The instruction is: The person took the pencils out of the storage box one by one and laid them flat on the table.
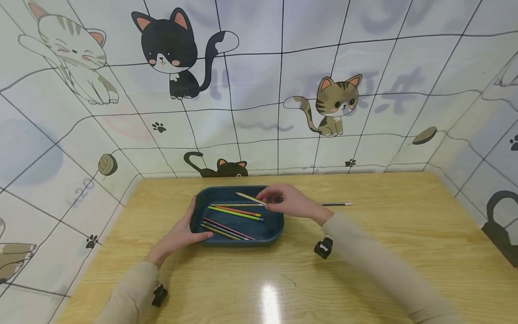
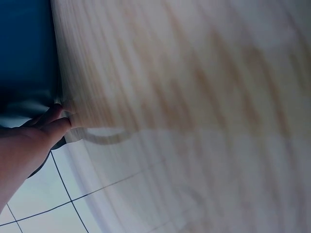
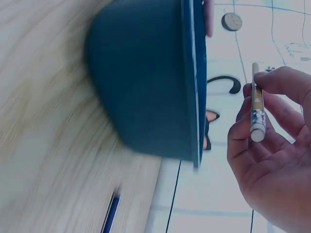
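Note:
The dark blue tray (image 1: 243,225) stands on the table with several pencils lying in it, among them a lime-green pencil (image 1: 234,213) and an orange one. At its left end my left hand (image 1: 180,234) grips the rim, thumb over the near edge and fingers along the outer side. Over the tray's right part, my right hand (image 1: 285,201) pinches a yellow pencil (image 1: 248,197), its point toward the left. The right wrist view shows that pencil's white eraser end and silver band between thumb and fingers of the right hand (image 3: 274,131), beside the tray's wall (image 3: 146,82).
A dark pencil (image 1: 340,204) with a white eraser lies on the table right of the tray, partly behind my right hand. A blue pencil end (image 3: 112,213) shows on the table in the right wrist view. Cat-patterned sheeting (image 1: 259,99) rises behind the table and at both sides.

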A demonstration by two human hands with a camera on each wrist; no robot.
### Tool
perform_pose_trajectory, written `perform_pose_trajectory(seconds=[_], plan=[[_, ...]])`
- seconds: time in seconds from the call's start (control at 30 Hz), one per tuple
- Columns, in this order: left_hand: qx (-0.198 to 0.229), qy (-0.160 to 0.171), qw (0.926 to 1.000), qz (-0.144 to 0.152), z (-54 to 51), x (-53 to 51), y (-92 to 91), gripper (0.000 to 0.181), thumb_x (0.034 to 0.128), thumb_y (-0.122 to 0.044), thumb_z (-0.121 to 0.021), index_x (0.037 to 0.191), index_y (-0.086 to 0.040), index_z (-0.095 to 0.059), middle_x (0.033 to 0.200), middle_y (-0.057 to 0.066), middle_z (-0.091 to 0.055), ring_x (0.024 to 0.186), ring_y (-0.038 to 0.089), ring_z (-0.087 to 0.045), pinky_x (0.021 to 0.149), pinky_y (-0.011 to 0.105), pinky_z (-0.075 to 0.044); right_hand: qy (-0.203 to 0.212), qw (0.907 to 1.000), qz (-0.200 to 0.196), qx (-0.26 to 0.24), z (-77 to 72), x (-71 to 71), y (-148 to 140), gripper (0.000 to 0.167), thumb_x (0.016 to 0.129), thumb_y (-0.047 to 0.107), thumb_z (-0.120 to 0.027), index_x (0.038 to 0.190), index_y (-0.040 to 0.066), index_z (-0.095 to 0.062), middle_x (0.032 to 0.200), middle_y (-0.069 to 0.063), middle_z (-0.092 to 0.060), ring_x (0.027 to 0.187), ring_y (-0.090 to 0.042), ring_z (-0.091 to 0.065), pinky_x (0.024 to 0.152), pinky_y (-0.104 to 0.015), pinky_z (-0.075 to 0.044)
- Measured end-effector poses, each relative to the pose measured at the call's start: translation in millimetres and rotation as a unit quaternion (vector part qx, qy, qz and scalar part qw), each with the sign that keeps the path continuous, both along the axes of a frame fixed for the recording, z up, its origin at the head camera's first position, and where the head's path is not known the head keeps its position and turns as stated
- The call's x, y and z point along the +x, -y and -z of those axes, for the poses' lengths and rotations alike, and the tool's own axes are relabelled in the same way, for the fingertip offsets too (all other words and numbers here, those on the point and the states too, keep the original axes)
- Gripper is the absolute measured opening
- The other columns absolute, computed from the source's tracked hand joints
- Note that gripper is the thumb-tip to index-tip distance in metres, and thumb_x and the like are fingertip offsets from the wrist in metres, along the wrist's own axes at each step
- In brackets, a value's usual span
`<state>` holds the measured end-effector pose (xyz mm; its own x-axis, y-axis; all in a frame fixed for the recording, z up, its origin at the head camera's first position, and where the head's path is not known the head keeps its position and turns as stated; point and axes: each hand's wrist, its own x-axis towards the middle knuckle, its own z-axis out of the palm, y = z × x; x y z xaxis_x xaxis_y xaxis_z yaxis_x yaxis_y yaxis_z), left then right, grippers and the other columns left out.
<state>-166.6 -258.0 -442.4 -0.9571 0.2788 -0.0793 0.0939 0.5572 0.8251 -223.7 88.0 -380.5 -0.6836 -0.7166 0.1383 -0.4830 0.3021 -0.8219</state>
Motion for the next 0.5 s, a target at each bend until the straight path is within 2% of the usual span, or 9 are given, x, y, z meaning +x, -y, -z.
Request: perform_pose_trajectory(seconds=[0.27, 0.5], plan=[[0.003, 0.001, 1.0000, 0.000, 2.4, 0.6, 2.4, 0.120, 0.0786, -0.030, -0.081, 0.154, -0.009, 0.010, 0.158, 0.022, 0.006, 0.141, 0.046, -0.003, 0.109, 0.062, -0.011, 0.004, 0.9994, 0.021, 0.029, 8.5, 1.5, -48, 0.026, 0.093, 0.007, -0.062, 0.119, 0.006, -0.066, 0.106, -0.007, -0.065, 0.086, -0.020, -0.059, 0.073, -0.037, -0.051], [0.002, 0.000, 1.0000, 0.000, -0.9, 2.4, 1.1, 0.119, 0.0790, -0.030, -0.080, 0.154, -0.009, 0.010, 0.158, 0.022, 0.006, 0.141, 0.046, -0.004, 0.109, 0.062, -0.012, 0.013, 0.9985, 0.040, 0.034, 18.3, 2.0, -85, 0.026, 0.094, 0.007, -0.063, 0.119, 0.004, -0.065, 0.107, -0.011, -0.065, 0.088, -0.022, -0.061, 0.075, -0.034, -0.052]])
